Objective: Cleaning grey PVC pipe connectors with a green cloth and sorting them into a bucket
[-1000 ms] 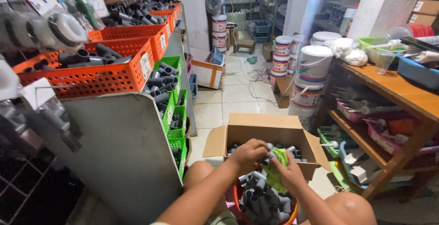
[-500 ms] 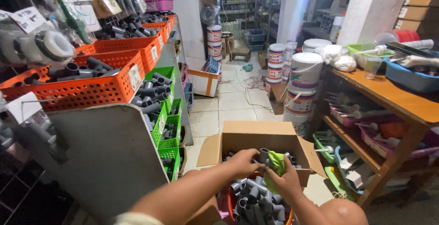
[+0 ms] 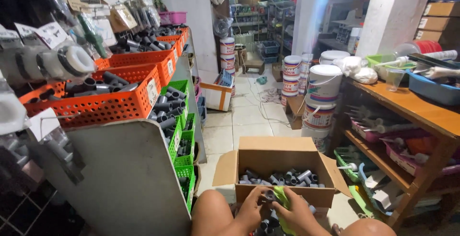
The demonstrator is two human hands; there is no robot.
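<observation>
At the bottom of the view, the left hand [image 3: 252, 208] and the right hand [image 3: 296, 213] meet over a heap of grey pipe fittings [image 3: 264, 225] between the person's knees. The left hand's fingers are curled around a short grey pipe fitting [image 3: 270, 195], held at the near edge of the cardboard box [image 3: 282, 169]; its open round end faces up toward the camera, so its long axis runs roughly upright. The right hand is closed on a yellow-green cloth [image 3: 282, 198] pressed against that fitting.

The box stands open on the tiled floor, flaps spread, with more grey fittings lying inside in mixed directions. To the left, orange baskets [image 3: 108, 104] and green baskets [image 3: 182, 145] on a shelf hold grey fittings, each with a small white rectangular label on its front. Bagged goods with white card tags hang above them. To the right stand stacked white paint buckets [image 3: 322, 97] with coloured bands, beside a wooden table [image 3: 417, 111].
</observation>
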